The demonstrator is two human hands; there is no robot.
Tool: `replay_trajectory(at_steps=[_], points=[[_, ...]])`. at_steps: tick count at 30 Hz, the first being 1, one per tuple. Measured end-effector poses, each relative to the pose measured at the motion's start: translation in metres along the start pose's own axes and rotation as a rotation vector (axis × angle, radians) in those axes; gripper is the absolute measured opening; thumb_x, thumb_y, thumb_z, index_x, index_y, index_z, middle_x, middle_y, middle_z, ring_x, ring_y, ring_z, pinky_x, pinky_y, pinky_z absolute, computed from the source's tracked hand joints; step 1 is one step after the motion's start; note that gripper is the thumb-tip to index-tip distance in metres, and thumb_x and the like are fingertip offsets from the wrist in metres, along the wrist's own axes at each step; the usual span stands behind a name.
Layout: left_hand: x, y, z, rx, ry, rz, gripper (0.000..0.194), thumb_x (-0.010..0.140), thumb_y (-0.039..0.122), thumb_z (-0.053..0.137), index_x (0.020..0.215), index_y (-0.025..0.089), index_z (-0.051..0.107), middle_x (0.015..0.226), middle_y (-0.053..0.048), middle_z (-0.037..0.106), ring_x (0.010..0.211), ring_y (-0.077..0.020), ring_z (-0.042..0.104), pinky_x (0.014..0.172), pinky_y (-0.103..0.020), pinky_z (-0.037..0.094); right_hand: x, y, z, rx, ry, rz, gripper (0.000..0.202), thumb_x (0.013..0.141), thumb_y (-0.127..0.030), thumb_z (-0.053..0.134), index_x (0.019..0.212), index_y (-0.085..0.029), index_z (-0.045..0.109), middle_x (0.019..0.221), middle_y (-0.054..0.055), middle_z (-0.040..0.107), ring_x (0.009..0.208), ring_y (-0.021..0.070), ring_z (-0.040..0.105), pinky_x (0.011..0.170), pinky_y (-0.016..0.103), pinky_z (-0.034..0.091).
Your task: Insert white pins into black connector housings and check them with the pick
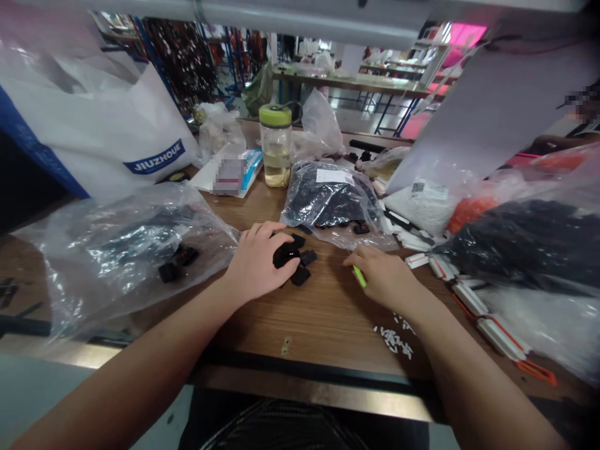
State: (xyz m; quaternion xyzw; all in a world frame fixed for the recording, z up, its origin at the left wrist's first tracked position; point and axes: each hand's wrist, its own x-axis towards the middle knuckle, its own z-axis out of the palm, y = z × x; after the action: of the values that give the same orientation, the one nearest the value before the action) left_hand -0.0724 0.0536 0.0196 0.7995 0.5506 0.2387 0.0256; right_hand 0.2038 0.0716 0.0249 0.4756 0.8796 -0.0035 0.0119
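Note:
My left hand (pixel 262 259) curves over a small pile of black plastic pieces (pixel 300 275) on the wooden table (pixel 281 319). Its fingers and thumb are apart around the pieces; whether it grips one is unclear. To the right, my right hand (pixel 377 272) is closed on a thin yellow-green tool (pixel 359 276), whose end points toward me. Small white pieces (pixel 396 342) lie scattered just below my right wrist. Beyond both hands rests a clear bag of black parts (pixel 330 197), with one black piece near its opening.
At left lies a clear plastic bag (pixel 126 250) holding black parts, with a white shopping bag (pixel 107 119) behind. A green-lidded bottle (pixel 275 147) stands at the back. White-and-orange strips (pixel 504 337) and a large bag of dark parts (pixel 529 244) line the right.

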Motion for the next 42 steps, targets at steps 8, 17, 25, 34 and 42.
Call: replay_trajectory(at_steps=[8, 17, 25, 34, 42], points=[[-0.004, 0.009, 0.02, 0.091, -0.134, -0.041, 0.078, 0.076, 0.068, 0.068, 0.137, 0.022, 0.052, 0.144, -0.014, 0.048, 0.128, -0.038, 0.043, 0.103, -0.057, 0.036, -0.003, 0.004, -0.002, -0.027, -0.089, 0.128, 0.039, 0.091, -0.011, 0.043, 0.119, -0.017, 0.07, 0.117, 0.014, 0.067, 0.11, 0.0264, 0.062, 0.087, 0.035, 0.05], [-0.005, 0.024, 0.021, 0.072, -0.16, 0.017, 0.027, 0.092, 0.031, 0.056, 0.117, 0.024, 0.061, 0.115, -0.007, 0.061, 0.111, -0.0253, 0.052, 0.083, -0.036, 0.052, 0.001, 0.003, -0.008, -0.01, -0.102, 0.267, 0.031, 0.09, -0.025, 0.047, 0.106, -0.021, 0.073, 0.113, 0.011, 0.072, 0.096, 0.0263, 0.069, 0.076, 0.034, 0.049], [-0.008, 0.023, 0.019, 0.071, -0.174, 0.15, 0.028, 0.093, 0.02, 0.049, 0.119, 0.024, 0.061, 0.115, -0.005, 0.062, 0.111, -0.0236, 0.052, 0.08, -0.035, 0.054, 0.003, 0.02, -0.005, 0.0, -0.096, 0.304, 0.029, 0.082, -0.017, 0.05, 0.1, -0.022, 0.072, 0.102, 0.01, 0.075, 0.094, 0.0276, 0.069, 0.073, 0.035, 0.047], [-0.003, 0.011, 0.01, 0.05, -0.125, 0.029, 0.022, 0.096, 0.025, 0.051, 0.113, 0.025, 0.065, 0.112, -0.003, 0.063, 0.11, -0.021, 0.058, 0.085, -0.033, 0.052, 0.008, 0.023, 0.004, 0.019, -0.042, 0.295, 0.028, 0.085, -0.019, 0.049, 0.101, -0.021, 0.071, 0.108, 0.009, 0.073, 0.096, 0.0274, 0.068, 0.075, 0.035, 0.046], [-0.023, -0.012, -0.049, 0.161, -0.053, -0.137, 0.02, 0.095, 0.025, 0.054, 0.111, 0.026, 0.065, 0.108, -0.001, 0.066, 0.102, -0.0186, 0.063, 0.082, -0.029, 0.05, 0.01, 0.019, 0.006, 0.039, -0.054, 0.301, 0.026, 0.086, -0.021, 0.051, 0.104, -0.022, 0.07, 0.103, 0.009, 0.074, 0.092, 0.0257, 0.069, 0.073, 0.033, 0.045]])
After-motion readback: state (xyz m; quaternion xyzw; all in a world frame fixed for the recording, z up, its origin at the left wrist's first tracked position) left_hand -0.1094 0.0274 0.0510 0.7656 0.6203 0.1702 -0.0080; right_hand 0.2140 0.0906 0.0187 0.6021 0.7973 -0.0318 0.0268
